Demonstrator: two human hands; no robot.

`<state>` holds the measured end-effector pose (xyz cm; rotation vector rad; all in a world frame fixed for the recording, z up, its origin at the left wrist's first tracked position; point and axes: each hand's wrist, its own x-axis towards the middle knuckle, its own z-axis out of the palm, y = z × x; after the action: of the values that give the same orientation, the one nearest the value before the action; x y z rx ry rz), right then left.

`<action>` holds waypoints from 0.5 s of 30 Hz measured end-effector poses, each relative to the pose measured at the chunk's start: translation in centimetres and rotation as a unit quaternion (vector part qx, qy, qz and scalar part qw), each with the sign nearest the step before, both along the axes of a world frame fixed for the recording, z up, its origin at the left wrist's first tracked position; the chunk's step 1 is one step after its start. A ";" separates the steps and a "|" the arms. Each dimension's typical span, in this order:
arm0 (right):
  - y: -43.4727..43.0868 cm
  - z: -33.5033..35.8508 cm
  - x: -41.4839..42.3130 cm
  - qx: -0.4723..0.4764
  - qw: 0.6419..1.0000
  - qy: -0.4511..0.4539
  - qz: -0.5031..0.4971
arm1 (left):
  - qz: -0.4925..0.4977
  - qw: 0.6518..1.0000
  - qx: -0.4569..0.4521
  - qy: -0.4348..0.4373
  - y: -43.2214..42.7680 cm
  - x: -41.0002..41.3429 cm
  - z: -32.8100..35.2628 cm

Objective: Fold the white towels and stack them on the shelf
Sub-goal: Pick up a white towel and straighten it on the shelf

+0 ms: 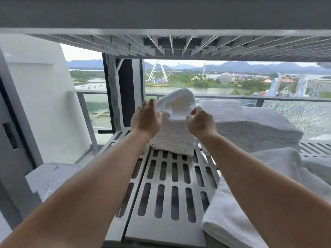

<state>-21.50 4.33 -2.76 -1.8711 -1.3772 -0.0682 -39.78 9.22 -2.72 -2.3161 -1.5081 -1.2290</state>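
**Towel going onto the far stack**

On the slatted shelf (166, 178), the left hand (146, 119) reaches to the left edge of a white towel (179, 102) that bulges up over a folded stack (172, 138). Its grip is loose, fingers spread and touching the cloth, not clearly pinching it. The towel lies just ahead of both hands, between them, its long axis running away from the person. The right hand (201, 121) is equally near, fingers curled at the towel's right edge; whether it holds the cloth I cannot tell. 1 larger pile (254, 126) sits further right.
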 end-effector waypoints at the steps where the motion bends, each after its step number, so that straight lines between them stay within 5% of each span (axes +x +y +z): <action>1: 0.5 0.1 -0.1 -0.016 1.000 0.002 0.001 | -0.002 1.000 -0.005 -0.004 0.8 0.2 0.1; 8: 1.8 -0.5 0.2 -0.008 1.000 0.015 -0.003 | -0.008 0.999 -0.054 0.003 4.5 1.0 1.0; 15: 1.4 -0.4 -0.6 0.091 0.996 -0.002 0.009 | 0.015 0.998 0.049 0.047 2.5 0.7 1.3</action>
<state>-22.06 5.75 -3.20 -1.7078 -1.3427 -0.1835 -39.08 11.75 -1.43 -2.2470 -1.4141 -1.1441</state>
